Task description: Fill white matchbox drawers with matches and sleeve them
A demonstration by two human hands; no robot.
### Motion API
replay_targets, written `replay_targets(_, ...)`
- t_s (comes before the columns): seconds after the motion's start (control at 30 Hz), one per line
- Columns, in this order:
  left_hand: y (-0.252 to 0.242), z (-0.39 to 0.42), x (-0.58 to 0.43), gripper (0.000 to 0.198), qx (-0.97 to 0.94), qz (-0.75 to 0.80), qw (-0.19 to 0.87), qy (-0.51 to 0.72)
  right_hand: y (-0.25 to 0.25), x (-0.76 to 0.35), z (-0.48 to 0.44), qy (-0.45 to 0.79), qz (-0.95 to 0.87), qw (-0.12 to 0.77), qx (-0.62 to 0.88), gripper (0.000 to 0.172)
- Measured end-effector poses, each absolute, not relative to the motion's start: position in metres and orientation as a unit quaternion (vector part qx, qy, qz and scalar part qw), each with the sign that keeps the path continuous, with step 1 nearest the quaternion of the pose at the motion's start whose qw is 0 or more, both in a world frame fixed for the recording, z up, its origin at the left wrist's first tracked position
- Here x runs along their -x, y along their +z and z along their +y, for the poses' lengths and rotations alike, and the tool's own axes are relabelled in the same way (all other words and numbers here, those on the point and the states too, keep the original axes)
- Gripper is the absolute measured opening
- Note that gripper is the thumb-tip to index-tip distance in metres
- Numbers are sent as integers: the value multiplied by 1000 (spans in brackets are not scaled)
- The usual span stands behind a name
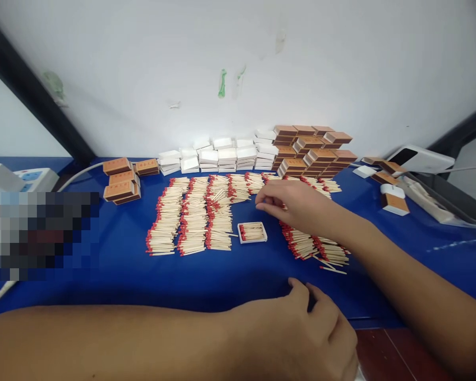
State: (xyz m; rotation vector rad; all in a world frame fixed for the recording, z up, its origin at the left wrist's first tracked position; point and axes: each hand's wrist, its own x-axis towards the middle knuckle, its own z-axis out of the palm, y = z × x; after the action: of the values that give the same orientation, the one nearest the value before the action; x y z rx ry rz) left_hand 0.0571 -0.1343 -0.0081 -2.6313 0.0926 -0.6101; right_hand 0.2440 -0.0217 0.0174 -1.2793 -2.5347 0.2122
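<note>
Rows of red-tipped matches (192,214) lie bundled side by side on the blue table. A small white matchbox tray (252,241), partly filled with matches, sits in the gap between the rows. My right hand (297,203) reaches over the matches right of the tray, its fingers curled and thumb close to them. Whatever may be in that pinch is hidden. At the table's front edge, my left hand (301,330) is loosely bent with its visible fingers apart, and nothing shows between them. Its underside cannot be seen.
White trays (227,156) are stacked along the wall, beside a pile of brown matchbox sleeves (315,151). More sleeves (121,180) stand at left near a power strip (35,180) and cable. A white device (420,159) and a dark case (452,196) lie at right.
</note>
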Motion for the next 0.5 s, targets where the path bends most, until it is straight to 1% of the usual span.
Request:
replay_targets(0.1,-9,-134,-57,38,951,35,217,-216,11,-255,-9,23,-865,149,478,15)
replay_targets(0.2,-10,-135,-57,39,952,33,217,-214,6,-258,-2,19,-866,158,474,13)
replay_targets(0.4,-13,-136,-57,38,948,36,221,-225,5,-239,-3,5,-875,209,437,13)
replay_targets(0.5,-13,-136,-56,38,949,36,222,-223,3,-228,-3,-12,-881,203,426,13)
